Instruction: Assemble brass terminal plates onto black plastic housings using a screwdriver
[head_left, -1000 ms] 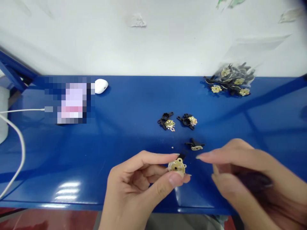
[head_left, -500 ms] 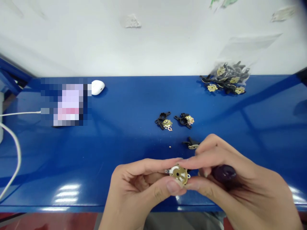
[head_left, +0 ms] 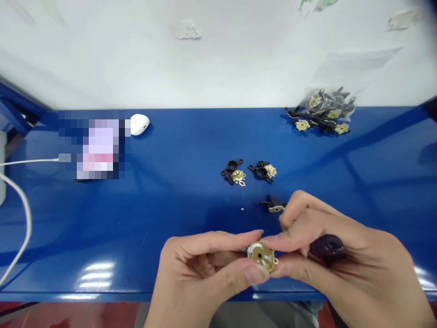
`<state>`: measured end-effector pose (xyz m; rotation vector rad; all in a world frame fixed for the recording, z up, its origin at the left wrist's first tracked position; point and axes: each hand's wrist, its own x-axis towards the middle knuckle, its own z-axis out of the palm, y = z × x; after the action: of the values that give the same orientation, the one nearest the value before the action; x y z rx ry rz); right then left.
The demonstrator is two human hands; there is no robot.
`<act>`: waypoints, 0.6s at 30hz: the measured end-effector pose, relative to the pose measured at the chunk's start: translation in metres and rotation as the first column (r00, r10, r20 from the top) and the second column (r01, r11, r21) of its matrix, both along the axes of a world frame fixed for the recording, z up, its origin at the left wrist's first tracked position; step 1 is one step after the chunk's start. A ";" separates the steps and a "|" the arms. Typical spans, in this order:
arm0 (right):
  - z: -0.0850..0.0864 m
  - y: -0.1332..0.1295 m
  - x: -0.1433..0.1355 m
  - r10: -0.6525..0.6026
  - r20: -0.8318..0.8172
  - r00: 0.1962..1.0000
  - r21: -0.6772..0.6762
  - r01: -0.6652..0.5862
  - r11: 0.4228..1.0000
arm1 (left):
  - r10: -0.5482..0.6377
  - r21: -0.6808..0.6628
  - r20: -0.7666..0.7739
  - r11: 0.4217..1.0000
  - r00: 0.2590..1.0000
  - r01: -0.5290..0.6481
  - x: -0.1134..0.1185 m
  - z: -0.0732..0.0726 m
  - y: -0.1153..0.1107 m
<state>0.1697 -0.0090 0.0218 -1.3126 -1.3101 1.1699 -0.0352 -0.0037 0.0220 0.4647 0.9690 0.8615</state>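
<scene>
A round brass-coloured metal part (head_left: 262, 256) with small side tabs is held low over the front of the blue table. My left hand (head_left: 211, 264) pinches it between thumb and fingers from the left. From the right, the thumb and forefinger of my right hand (head_left: 327, 246) grip its edge. A dark, glossy rounded handle (head_left: 327, 247) rests in my right palm; the rest of that tool is hidden. Just beyond my right fingers lies a black part with a brass plate (head_left: 275, 207). A tiny round piece (head_left: 242, 209) lies left of it.
Two small clusters of black and brass parts (head_left: 235, 172) (head_left: 262, 171) lie mid-table. A clear bag with similar parts (head_left: 329, 109) is at the back right. At the left are a blurred phone (head_left: 99, 146), a white case (head_left: 139, 124) and a white cable (head_left: 25, 214).
Both hands have shifted slightly right and towards me with the brass part. It has turned a little between the fingers, and the dark handle has moved right too.
</scene>
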 end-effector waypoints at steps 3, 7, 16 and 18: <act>-0.001 0.000 -0.001 -0.008 -0.005 1.000 0.014 0.008 1.000 | -0.001 0.013 -0.013 1.000 1.000 0.002 0.001 0.000 0.000; 0.000 0.002 0.002 0.016 0.000 1.000 0.022 -0.016 1.000 | 0.023 0.014 -0.031 1.000 0.999 -0.022 0.002 0.001 0.001; -0.001 0.011 0.018 0.245 -0.081 0.966 -0.042 -0.249 0.968 | 0.038 0.031 0.007 0.999 0.999 -0.038 0.003 0.005 0.001; 0.000 0.009 0.015 0.213 -0.089 0.973 -0.067 -0.220 0.973 | 0.078 0.024 -0.063 0.997 0.995 -0.076 0.006 0.009 0.001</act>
<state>0.1846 -0.0001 0.0223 -1.1842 -1.3862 1.4223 -0.0294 -0.0031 0.0307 0.4779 1.0431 0.9318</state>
